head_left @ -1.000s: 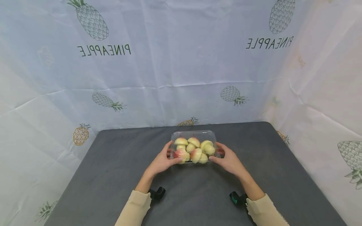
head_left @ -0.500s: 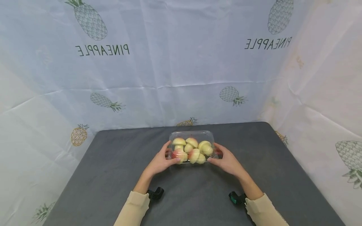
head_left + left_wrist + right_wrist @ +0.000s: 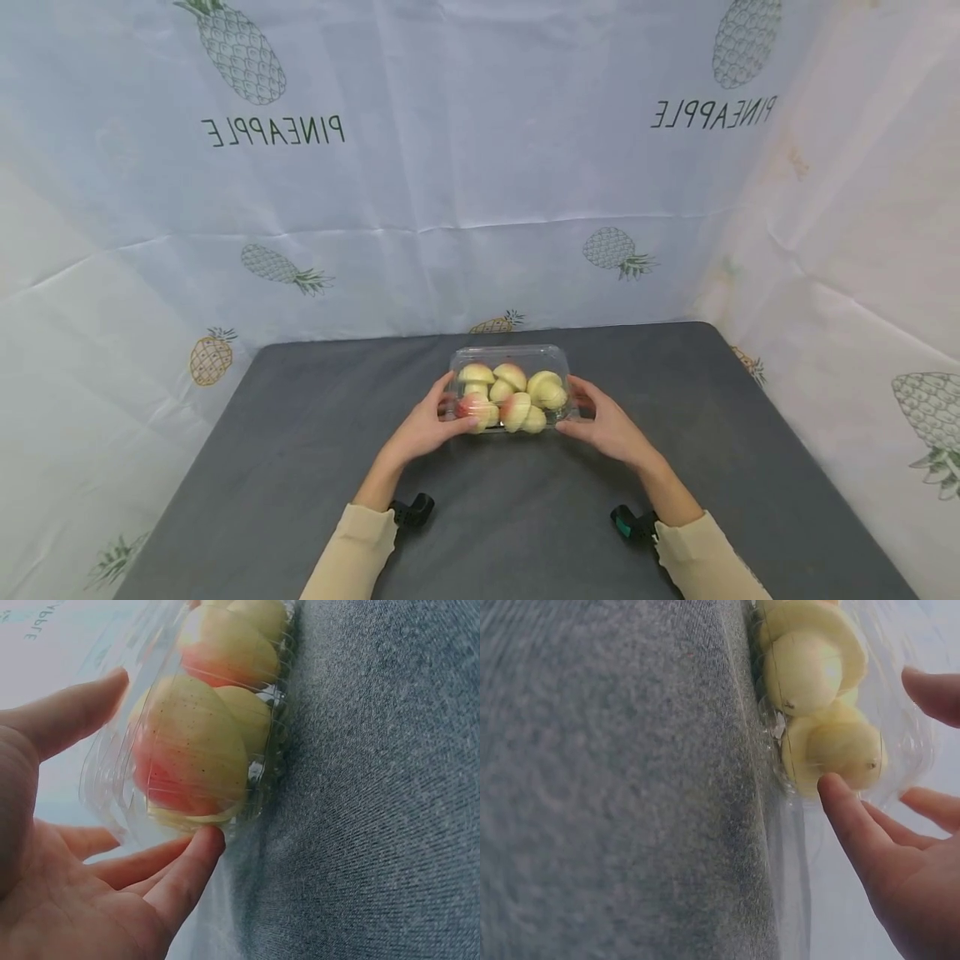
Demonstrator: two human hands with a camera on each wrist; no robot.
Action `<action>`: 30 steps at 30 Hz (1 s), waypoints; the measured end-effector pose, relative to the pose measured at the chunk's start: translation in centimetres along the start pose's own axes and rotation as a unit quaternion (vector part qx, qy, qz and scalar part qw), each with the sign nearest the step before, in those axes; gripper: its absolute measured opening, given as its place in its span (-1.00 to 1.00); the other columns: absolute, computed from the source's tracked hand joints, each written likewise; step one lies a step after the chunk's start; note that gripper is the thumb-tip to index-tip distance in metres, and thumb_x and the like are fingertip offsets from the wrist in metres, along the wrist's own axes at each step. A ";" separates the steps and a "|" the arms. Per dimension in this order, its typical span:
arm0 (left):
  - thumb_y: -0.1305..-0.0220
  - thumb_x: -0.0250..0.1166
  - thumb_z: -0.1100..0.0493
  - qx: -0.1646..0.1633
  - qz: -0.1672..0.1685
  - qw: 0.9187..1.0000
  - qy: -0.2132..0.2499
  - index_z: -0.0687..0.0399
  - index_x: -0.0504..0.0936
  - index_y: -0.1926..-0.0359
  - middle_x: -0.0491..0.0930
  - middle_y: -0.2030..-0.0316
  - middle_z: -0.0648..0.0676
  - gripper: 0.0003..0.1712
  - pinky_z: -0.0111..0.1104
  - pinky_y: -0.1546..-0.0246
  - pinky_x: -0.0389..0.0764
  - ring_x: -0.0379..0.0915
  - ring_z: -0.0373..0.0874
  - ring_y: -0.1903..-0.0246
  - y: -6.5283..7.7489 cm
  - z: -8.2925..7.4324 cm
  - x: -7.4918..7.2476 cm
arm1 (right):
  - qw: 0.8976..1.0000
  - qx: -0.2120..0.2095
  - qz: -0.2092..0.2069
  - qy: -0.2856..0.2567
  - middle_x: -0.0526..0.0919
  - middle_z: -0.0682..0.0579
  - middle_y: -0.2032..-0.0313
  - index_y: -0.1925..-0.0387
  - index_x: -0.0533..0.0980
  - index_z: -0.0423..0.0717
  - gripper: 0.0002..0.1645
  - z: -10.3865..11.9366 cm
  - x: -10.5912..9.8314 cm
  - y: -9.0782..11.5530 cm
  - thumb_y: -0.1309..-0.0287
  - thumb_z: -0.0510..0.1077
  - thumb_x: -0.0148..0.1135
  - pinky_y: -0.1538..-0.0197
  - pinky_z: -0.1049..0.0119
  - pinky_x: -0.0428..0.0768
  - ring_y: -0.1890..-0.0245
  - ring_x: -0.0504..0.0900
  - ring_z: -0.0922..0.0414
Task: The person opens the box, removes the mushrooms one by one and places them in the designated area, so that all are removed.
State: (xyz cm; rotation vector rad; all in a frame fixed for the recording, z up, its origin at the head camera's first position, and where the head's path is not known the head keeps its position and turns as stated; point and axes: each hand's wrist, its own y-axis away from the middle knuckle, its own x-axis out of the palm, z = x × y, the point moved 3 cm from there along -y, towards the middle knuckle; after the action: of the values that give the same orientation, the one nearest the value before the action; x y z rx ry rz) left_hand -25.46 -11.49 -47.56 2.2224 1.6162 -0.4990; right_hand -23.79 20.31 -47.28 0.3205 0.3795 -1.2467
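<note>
Head view. Item: one clear plastic container [image 3: 521,353], midway along the far edge of the bench [image 3: 315,442], a little in from it, well apart from both far corners. Contents: I count five mushroom-shaped pieces [image 3: 510,377], yellow flushed with red. One left hand [image 3: 422,432], holding the container's left end, thumb at the front, fingers round the side. One right hand [image 3: 611,427], holding the right end in the same manner. Two cream sleeves [image 3: 352,546], cuffs above the wrists. Two black wrist devices [image 3: 414,510], one on each arm, the right one with a green patch. Behind the bench, pale cloth [image 3: 487,167] printed with pineapples and mirrored lettering.

Left wrist view. Thumb and fingers set wide, the container's end between them; one fingertip meets its lower corner. Nearest piece speckled and red along one side. The container's base lies close along the grey bench covering; I cannot tell whether it touches.

Right wrist view. Fingers likewise wide about the container's end, one fingertip at the lower corner, thumb beside the upper wall. Pieces here pale yellow, pressed close together behind the plastic.
</note>
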 end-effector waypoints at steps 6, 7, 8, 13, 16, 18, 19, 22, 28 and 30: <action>-0.25 0.46 -0.15 -0.001 0.005 1.000 0.009 -0.04 -0.04 -0.63 0.32 -0.41 0.30 0.14 0.08 -0.22 0.47 0.30 0.23 -0.37 0.1 0.2 -0.2 | 0.999 -0.025 0.024 -0.029 0.09 -0.33 -0.50 -0.58 0.00 -0.21 -0.04 -0.3 0.1 -0.1 -0.33 -0.26 0.30 -0.30 -0.21 0.41 -0.46 0.16 -0.33; -0.25 0.46 -0.15 -0.001 0.005 1.000 0.010 -0.04 -0.03 -0.63 0.32 -0.41 0.29 0.14 0.08 -0.23 0.47 0.29 0.23 -0.37 0.2 0.2 -0.3 | 0.999 -0.028 0.028 -0.030 0.07 -0.33 -0.51 -0.59 -0.01 -0.21 -0.05 -0.3 0.1 -0.1 -0.34 -0.28 0.27 -0.30 -0.22 0.40 -0.47 0.14 -0.33; -0.25 0.46 -0.15 -0.001 0.005 1.000 0.010 -0.05 -0.03 -0.63 0.32 -0.41 0.29 0.14 0.07 -0.24 0.46 0.29 0.23 -0.38 0.2 0.3 -0.3 | 0.998 -0.030 0.033 -0.033 0.05 -0.32 -0.52 -0.59 -0.02 -0.20 -0.07 -0.4 0.1 -0.1 -0.35 -0.29 0.24 -0.30 -0.23 0.40 -0.48 0.12 -0.33; -0.25 0.46 -0.13 0.006 0.003 1.000 0.013 -0.02 -0.02 -0.63 0.33 -0.40 0.30 0.13 0.08 -0.23 0.47 0.29 0.23 -0.37 0.2 0.2 -0.6 | 0.996 -0.029 0.058 -0.064 -0.05 -0.27 -0.56 -0.61 -0.09 -0.16 -0.11 -0.6 0.2 0.0 -0.44 -0.29 0.12 -0.34 -0.27 0.33 -0.52 0.03 -0.30; -0.25 0.46 -0.11 0.008 0.002 1.000 0.017 0.01 -0.01 -0.63 0.33 -0.40 0.30 0.13 0.08 -0.22 0.47 0.30 0.23 -0.37 0.2 0.2 -0.7 | 0.994 -0.028 0.066 -0.080 -0.07 -0.25 -0.58 -0.62 -0.10 -0.15 -0.13 -0.5 0.3 0.2 -0.46 -0.29 0.08 -0.36 -0.28 0.29 -0.53 0.00 -0.29; -0.25 0.46 -0.11 0.006 0.003 1.000 0.016 0.01 -0.01 -0.63 0.32 -0.40 0.30 0.13 0.08 -0.22 0.47 0.30 0.23 -0.36 0.2 0.1 -0.7 | 0.994 -0.027 0.066 -0.085 -0.07 -0.25 -0.58 -0.62 -0.10 -0.16 -0.14 -0.4 0.4 0.2 -0.47 -0.29 0.07 -0.37 -0.28 0.27 -0.53 0.00 -0.30; -0.25 0.46 -0.12 0.005 0.003 1.000 0.015 0.01 -0.01 -0.63 0.33 -0.40 0.31 0.13 0.08 -0.22 0.48 0.31 0.23 -0.36 0.2 0.1 -0.7 | 0.994 -0.027 0.066 -0.087 -0.07 -0.25 -0.58 -0.62 -0.10 -0.16 -0.14 -0.4 0.4 0.2 -0.47 -0.29 0.06 -0.37 -0.28 0.27 -0.53 0.00 -0.30; -0.25 0.46 -0.11 0.002 0.004 1.000 0.015 0.00 0.00 -0.63 0.32 -0.40 0.31 0.12 0.08 -0.20 0.49 0.32 0.23 -0.35 0.2 0.2 -0.7 | 0.994 -0.023 0.063 -0.091 -0.06 -0.25 -0.57 -0.62 -0.09 -0.16 -0.16 -0.5 0.5 0.1 -0.48 -0.30 0.03 -0.38 -0.28 0.26 -0.53 0.01 -0.29; -0.25 0.46 -0.12 -0.005 0.009 1.000 0.019 -0.03 0.00 -0.63 0.30 -0.41 0.30 0.12 0.07 -0.16 0.53 0.34 0.23 -0.33 0.0 0.5 -0.7 | 0.993 -0.019 0.056 -0.097 -0.05 -0.28 -0.56 -0.62 -0.08 -0.14 -0.19 -0.4 0.6 0.1 -0.50 -0.31 -0.01 -0.38 -0.28 0.26 -0.52 0.02 -0.31; -0.24 0.47 -0.12 -0.006 0.008 1.000 0.018 -0.02 0.00 -0.63 0.31 -0.41 0.31 0.13 0.06 -0.13 0.55 0.36 0.23 -0.32 0.0 0.5 -0.7 | 0.993 -0.018 0.053 -0.100 -0.04 -0.30 -0.55 -0.61 -0.08 -0.15 -0.20 -0.3 0.7 0.1 -0.50 -0.32 -0.02 -0.37 -0.29 0.26 -0.51 0.02 -0.33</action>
State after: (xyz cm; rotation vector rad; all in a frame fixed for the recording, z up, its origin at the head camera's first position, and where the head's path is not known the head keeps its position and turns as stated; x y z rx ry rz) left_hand -25.67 -12.29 -47.72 2.2457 1.6141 -0.4477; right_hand -23.57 19.87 -47.89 0.1812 0.2104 -1.1551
